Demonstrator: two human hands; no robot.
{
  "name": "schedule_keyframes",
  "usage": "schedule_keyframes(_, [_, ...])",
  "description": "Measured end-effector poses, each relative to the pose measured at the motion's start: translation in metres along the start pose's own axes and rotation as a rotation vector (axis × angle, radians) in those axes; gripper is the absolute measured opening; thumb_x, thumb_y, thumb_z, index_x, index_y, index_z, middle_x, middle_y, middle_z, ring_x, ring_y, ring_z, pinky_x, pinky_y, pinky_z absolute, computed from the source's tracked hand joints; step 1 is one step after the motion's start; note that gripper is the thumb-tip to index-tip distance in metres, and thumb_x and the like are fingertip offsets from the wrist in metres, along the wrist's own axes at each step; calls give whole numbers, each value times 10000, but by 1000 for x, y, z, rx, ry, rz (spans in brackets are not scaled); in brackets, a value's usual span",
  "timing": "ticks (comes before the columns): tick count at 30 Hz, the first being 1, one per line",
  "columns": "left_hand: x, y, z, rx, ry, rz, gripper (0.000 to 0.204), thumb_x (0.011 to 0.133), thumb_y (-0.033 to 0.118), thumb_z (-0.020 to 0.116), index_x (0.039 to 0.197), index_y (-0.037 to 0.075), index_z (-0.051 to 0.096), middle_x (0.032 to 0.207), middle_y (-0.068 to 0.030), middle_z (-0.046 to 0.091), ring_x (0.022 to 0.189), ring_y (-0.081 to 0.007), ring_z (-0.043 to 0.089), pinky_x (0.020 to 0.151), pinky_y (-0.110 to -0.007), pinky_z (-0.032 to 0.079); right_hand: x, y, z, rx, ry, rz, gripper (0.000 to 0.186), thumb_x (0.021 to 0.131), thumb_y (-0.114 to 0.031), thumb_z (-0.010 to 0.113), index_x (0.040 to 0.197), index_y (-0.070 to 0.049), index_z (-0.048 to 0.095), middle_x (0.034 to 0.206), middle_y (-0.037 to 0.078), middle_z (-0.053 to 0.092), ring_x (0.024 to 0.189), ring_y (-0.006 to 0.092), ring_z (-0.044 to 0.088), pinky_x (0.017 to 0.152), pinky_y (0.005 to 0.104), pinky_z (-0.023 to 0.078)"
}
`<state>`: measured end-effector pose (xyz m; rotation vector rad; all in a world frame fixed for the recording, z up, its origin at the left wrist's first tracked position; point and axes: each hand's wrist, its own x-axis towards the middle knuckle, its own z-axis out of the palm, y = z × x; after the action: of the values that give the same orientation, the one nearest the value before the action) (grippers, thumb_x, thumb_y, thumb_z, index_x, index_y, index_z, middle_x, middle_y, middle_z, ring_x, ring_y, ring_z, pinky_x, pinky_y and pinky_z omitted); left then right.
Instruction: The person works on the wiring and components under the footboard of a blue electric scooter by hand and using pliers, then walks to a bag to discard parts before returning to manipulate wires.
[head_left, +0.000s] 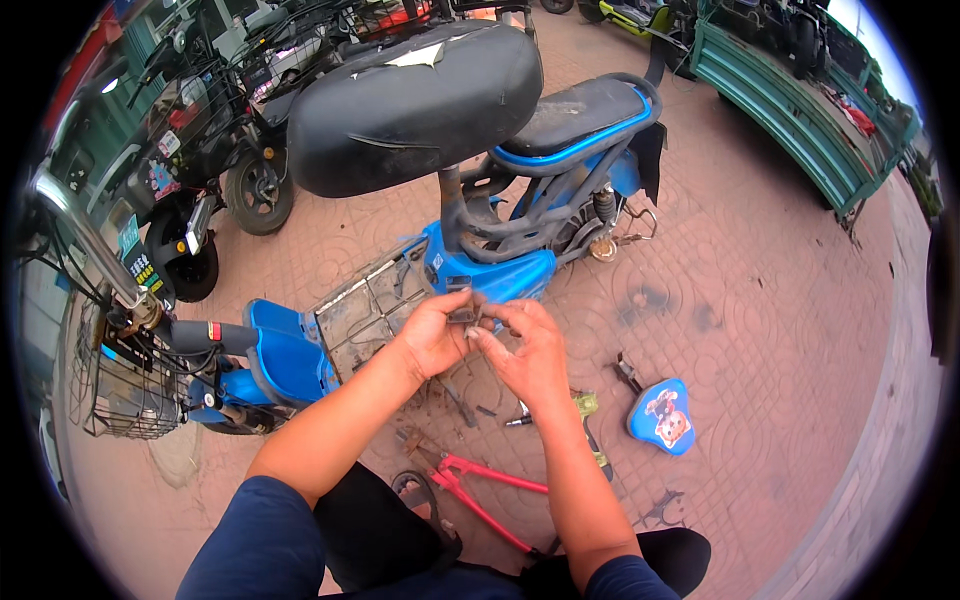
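Observation:
Above the stripped footboard of a blue electric scooter [495,270], both hands meet over a small dark metal piece [463,316]. Its exact kind is too small to tell. My left hand [436,338] is palm up, fingers curled round the piece. From the right, my right hand [527,350] pinches at it with thumb and fingertips. Bare frame bars and a dirty panel of the footboard [365,312] show beside my left hand. Under my right forearm lies a green cordless drill [586,404], partly hidden. Red-handled bolt cutters [490,475] rest on the ground between my arms.
A small blue seat [660,416] with a cartoon picture lies right of the drill. The scooter's torn black saddle [420,105] juts up ahead. At left are its wire basket [125,395] and parked scooters [255,185]. A green cargo bed [780,110] stands far right.

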<state>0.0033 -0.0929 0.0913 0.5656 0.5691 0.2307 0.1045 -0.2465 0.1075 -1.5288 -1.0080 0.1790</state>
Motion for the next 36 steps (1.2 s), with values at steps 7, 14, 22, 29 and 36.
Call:
schedule_keyframes(7, [-17,-13,17,-101,97,60,276,1068,240,502,1101,5,643,1102,-136,657,1018,-282,632,961,-451,528,-1,-10,5,-191,-20,-24,296,767,-72,834,1054,-41,770,936,114,670,833,250,656,769,358,538])
schedule_keyframes(14, [-20,-34,22,-304,141,45,310,1082,234,464,1161,-29,607,1186,-175,638,1107,-372,635,1012,-493,516,2,-20,4,-334,-143,19,270,751,-57,826,1016,-30,777,994,128,695,884,272,697,789,374,547])
schedule_keyframes(22, [1,-40,16,-394,89,57,346,1085,258,446,1121,-36,626,1046,-183,691,884,-320,684,795,-448,575,0,-19,12,-532,-45,-36,245,768,-78,820,1002,-23,777,1072,158,720,929,320,701,828,404,552])
schedule_keyframes(29, [8,-31,12,-512,40,112,334,1084,269,446,1114,-7,630,1058,-149,700,964,-272,668,892,-426,530,9,-37,30,-617,-46,125,246,809,-120,804,1008,19,762,982,175,736,832,309,703,755,433,549])
schedule_keyframes(36, [2,-11,6,-538,-43,180,348,1067,296,477,1153,-10,619,1172,-175,668,1103,-309,640,1029,-480,485,30,-57,47,-404,-89,299,260,877,-121,751,1080,42,746,842,148,760,725,168,716,680,312,551])
